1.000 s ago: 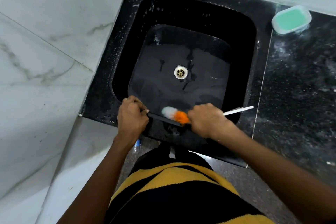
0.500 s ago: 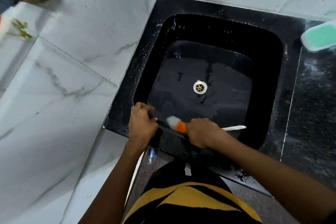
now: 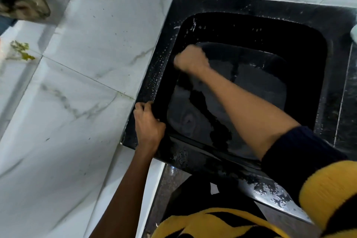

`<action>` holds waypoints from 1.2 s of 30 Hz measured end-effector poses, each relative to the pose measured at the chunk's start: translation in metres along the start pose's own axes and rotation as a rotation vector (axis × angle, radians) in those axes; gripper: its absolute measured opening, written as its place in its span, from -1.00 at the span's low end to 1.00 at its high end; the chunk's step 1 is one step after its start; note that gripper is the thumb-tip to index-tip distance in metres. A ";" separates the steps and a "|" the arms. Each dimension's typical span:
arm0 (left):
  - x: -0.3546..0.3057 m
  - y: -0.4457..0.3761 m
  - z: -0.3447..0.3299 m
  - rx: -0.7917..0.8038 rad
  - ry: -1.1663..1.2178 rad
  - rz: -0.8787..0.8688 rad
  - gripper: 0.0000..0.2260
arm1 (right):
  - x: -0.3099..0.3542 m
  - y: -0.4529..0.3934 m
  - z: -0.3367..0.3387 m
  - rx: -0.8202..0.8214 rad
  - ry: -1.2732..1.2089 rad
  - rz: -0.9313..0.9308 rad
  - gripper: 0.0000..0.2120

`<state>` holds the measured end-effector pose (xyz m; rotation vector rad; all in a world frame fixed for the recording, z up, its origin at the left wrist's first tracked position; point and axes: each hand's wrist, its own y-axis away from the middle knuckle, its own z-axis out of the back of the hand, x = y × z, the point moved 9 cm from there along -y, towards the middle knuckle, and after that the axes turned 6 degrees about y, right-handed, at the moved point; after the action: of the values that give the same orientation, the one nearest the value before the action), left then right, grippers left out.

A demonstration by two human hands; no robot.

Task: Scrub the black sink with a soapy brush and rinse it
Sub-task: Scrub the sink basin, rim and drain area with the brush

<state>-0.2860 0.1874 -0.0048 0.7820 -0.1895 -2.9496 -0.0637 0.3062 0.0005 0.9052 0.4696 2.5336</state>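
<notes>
We note the right hand, fisted with brush unseen, at the sink basin's far-left corner, nearer the work; the left hand grips the near-left rim.

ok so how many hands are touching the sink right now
2. The left hand grips the near-left corner of the black sink's rim. The right hand is fisted down inside the basin near the far-left wall; it's blurred, so actual contact is unclear.

Right hand inside sink at far-left corner, left hand on near-left rim
</notes>
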 end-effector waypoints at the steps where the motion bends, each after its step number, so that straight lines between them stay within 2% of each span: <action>1: -0.001 -0.001 0.000 0.000 0.000 -0.005 -0.42 | -0.006 -0.007 0.018 -0.080 -0.053 -0.051 -0.65; 4: -0.002 -0.005 0.001 0.000 -0.004 -0.020 -0.43 | 0.008 0.002 0.026 -0.092 0.038 0.024 -0.67; 6: -0.004 -0.010 0.000 0.002 -0.012 -0.050 -0.43 | 0.022 0.038 -0.003 -0.051 0.137 0.128 -0.70; 9: -0.006 -0.019 -0.002 -0.011 0.033 -0.070 -0.55 | 0.036 0.112 -0.073 0.149 0.237 0.291 -0.80; 11: -0.007 -0.021 -0.001 -0.030 0.036 -0.095 -0.59 | 0.032 0.128 -0.092 0.256 0.224 0.272 -0.80; 13: -0.008 -0.022 -0.001 -0.035 0.019 -0.143 -0.50 | 0.028 0.099 -0.075 0.213 0.198 0.199 -0.76; 16: -0.003 -0.024 -0.001 -0.035 0.039 -0.151 -0.38 | 0.022 0.037 -0.019 0.041 0.148 0.091 -0.71; 20: -0.003 -0.024 -0.002 -0.035 0.062 -0.148 -0.37 | 0.013 -0.006 0.009 -0.137 0.034 -0.011 -0.69; 23: -0.002 -0.025 -0.002 -0.017 0.073 -0.130 -0.39 | 0.022 0.035 -0.028 -0.134 0.142 0.094 -0.72; 26: -0.001 -0.028 -0.001 -0.012 0.078 -0.125 -0.46 | 0.011 0.099 -0.096 0.094 0.164 0.208 -0.78; 28: -0.003 -0.030 -0.001 -0.016 0.069 -0.113 -0.48 | -0.006 0.102 -0.112 0.183 0.068 0.149 -0.85; 31: -0.010 -0.035 -0.002 -0.017 0.049 -0.111 -0.48 | -0.009 0.052 -0.080 0.083 -0.026 0.028 -0.79; 34: -0.023 -0.045 -0.005 -0.015 0.024 -0.149 -0.48 | -0.006 -0.008 -0.013 -0.104 -0.291 -0.129 -0.72; 36: -0.037 -0.051 -0.007 -0.008 0.007 -0.180 -0.50 | -0.005 -0.040 0.018 -0.181 -0.425 -0.161 -0.72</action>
<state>-0.2534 0.2411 -0.0003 0.8503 -0.1118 -3.1126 -0.0380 0.3415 -0.0060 1.2371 0.1694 2.1182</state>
